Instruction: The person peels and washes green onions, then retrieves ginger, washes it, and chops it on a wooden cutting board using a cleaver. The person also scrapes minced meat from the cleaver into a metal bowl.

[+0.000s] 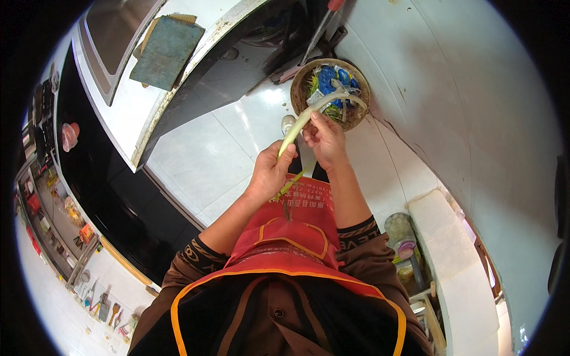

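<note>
My left hand (272, 170) is closed around a pale green stalk, which looks like a scallion or leek (295, 129). Its whitish far part bends over a round waste bin (297, 94). Green, partly withered leaf ends (291, 183) hang below the left hand, in front of my red apron (285, 227). My right hand (327, 139) has its thumb and fingertips against the stalk, farther along towards the bin. Inside the bin lie a crumpled blue plastic bag (326, 79) and yellow-green plant scraps (313, 84).
A long red-handled tool (318, 36) leans behind the bin. At left, a worn bluish board (167, 53) lies on the white counter (129, 120). On the right are a white ledge (447, 249) and a jar of pale round items (400, 229). My shoe (288, 122) stands near the bin.
</note>
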`<state>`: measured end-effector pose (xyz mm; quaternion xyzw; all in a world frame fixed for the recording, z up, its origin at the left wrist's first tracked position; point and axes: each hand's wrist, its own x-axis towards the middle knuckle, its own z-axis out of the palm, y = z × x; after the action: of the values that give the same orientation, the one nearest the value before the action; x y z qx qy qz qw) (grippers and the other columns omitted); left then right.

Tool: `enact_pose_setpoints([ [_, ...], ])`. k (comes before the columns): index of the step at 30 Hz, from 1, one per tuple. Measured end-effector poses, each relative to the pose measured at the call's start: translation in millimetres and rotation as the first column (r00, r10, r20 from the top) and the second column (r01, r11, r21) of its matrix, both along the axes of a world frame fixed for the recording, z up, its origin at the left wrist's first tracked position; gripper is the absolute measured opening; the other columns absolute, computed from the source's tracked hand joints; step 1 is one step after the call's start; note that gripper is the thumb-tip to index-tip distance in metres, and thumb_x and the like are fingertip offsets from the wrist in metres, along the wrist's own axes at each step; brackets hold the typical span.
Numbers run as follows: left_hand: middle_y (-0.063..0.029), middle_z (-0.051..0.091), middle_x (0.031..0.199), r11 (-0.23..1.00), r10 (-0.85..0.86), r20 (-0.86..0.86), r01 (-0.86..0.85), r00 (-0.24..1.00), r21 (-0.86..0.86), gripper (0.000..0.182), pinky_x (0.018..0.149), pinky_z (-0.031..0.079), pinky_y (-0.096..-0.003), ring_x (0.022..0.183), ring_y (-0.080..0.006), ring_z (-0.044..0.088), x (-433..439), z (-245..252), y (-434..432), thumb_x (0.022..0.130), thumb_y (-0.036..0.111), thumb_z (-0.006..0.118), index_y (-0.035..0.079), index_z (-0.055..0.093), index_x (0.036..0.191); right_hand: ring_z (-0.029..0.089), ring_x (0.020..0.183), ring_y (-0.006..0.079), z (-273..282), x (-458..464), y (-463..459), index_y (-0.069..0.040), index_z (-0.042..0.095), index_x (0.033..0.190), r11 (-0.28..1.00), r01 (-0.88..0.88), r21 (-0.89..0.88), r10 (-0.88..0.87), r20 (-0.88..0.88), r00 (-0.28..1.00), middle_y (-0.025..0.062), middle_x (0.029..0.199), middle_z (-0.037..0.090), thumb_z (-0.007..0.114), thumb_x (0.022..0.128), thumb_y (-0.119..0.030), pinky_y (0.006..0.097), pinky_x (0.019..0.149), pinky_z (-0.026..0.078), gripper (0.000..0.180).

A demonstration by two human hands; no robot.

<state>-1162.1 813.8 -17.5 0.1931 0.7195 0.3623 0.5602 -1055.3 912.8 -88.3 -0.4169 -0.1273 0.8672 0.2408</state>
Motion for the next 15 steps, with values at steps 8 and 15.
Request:
enact_pose_setpoints([
  [8,0.0033,0.041,0.064,0.982,-0.189,-0.179,0.185,0.965,-0.039,0.036,0.053,0.034,-0.0248,0.061,-0.0073,0.036,0.0,15.0,5.7,0.098,0.032,0.048,0.000,0.055,0.082,0.050,0.059,0.0073,-0.3,11.1,15.0,-0.004,0.065,0.088,0.994,-0.109,-0.023,0.108,-0.051,0.993,0.0007,0.071,0.060,0.058,0.091,-0.022,0.0213,0.052,0.037,0.019],
  [15,0.0003,0.043,0.061,0.988,-0.148,-0.033,0.146,0.988,-0.044,0.036,0.049,0.035,-0.0275,0.055,-0.0095,0.037,0.0,11.9,9.3,0.099,0.031,0.046,-0.002,0.055,0.090,0.050,0.056,0.0048,-12.8,0.8,7.9,-0.003,0.065,0.087,0.994,-0.038,0.102,0.020,0.166,0.986,-0.0015,0.069,0.059,0.057,0.089,-0.012,0.0194,0.050,0.037,0.013],
])
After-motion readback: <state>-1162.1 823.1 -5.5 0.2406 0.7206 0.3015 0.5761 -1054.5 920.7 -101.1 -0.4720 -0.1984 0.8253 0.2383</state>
